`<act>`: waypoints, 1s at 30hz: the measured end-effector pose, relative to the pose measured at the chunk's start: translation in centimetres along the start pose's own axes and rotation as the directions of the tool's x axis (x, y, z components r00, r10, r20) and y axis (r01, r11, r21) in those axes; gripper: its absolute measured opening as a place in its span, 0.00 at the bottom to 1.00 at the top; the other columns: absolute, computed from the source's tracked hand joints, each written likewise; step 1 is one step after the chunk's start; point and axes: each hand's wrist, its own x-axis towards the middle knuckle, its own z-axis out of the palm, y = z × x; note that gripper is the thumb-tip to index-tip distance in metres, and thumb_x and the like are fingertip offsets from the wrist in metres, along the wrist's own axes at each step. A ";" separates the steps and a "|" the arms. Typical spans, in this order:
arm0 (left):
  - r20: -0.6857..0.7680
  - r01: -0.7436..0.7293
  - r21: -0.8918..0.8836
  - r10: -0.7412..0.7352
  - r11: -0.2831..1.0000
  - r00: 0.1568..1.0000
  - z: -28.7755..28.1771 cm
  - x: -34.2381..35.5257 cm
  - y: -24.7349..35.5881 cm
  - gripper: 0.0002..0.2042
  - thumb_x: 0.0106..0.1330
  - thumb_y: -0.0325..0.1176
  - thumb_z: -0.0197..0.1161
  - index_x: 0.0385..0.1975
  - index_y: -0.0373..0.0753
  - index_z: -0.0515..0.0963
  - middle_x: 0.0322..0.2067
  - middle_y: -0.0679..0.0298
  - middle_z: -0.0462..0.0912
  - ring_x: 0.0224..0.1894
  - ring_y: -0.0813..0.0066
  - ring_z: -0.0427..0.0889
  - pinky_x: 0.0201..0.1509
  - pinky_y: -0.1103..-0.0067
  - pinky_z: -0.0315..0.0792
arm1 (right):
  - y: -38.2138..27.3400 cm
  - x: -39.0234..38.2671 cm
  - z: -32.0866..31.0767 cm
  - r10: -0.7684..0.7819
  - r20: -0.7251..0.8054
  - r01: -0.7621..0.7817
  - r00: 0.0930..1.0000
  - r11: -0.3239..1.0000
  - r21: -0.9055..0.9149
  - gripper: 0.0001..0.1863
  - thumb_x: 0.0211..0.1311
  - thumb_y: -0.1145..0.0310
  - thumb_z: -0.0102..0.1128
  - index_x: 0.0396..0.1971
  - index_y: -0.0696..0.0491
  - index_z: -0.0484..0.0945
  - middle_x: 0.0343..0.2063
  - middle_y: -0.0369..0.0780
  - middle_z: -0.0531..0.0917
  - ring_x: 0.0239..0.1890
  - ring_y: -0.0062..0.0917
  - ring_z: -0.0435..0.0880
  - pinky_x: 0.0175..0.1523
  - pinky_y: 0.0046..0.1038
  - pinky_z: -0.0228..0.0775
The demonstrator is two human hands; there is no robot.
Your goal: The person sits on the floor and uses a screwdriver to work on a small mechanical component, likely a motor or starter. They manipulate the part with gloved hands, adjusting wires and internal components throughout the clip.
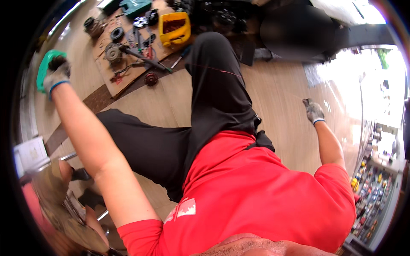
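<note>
My left hand (57, 74), in a grey glove with dark fingertips and a blue cuff, is stretched far out to the left. Its fingers are curled closed in front of a green plastic thing (44, 68); whether they grip it, I cannot tell. A thin red wire or thread (222, 71) runs across my raised knee and fades out toward both sides. Far out to the right, my gloved right hand (315, 112) is closed, fingertips pinched where the faint line arrives.
Metal machine parts and tools lie on a brown board (104, 77), beside a cut-open yellow plastic container (188, 32). A dark red round part (150, 79) sits off its edge. Someone's patterned clothing (64, 200) shows lower left. A tray of small coloured items (371, 196) stands right.
</note>
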 end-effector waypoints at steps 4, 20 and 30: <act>0.086 -0.044 0.244 0.024 0.969 0.996 0.2 8.0 3.7 0.07 0.65 0.30 0.54 0.30 0.44 0.80 0.30 0.62 0.81 0.36 0.66 0.81 0.45 0.67 0.75 | 12.9 -3.7 4.1 0.265 0.071 -0.266 0.962 0.964 0.008 0.28 0.76 0.39 0.34 0.57 0.42 0.75 0.50 0.54 0.82 0.55 0.51 0.81 0.57 0.54 0.70; 0.269 -0.091 0.564 -0.079 0.820 0.960 8.5 5.3 -1.3 0.12 0.71 0.37 0.53 0.37 0.37 0.80 0.31 0.56 0.81 0.33 0.65 0.79 0.42 0.65 0.75 | 32.6 -39.5 11.5 0.822 0.430 -0.801 0.373 0.519 -0.299 0.30 0.72 0.43 0.43 0.61 0.49 0.74 0.58 0.50 0.80 0.62 0.45 0.77 0.65 0.47 0.67; 0.759 0.110 0.265 -0.277 0.958 0.589 7.2 -18.3 -15.9 0.15 0.77 0.33 0.45 0.45 0.32 0.80 0.28 0.64 0.81 0.23 0.72 0.74 0.29 0.77 0.73 | 2.2 -0.3 -4.3 0.032 -0.218 0.106 0.975 0.800 0.591 0.24 0.71 0.54 0.58 0.59 0.54 0.75 0.55 0.47 0.82 0.56 0.38 0.82 0.61 0.38 0.73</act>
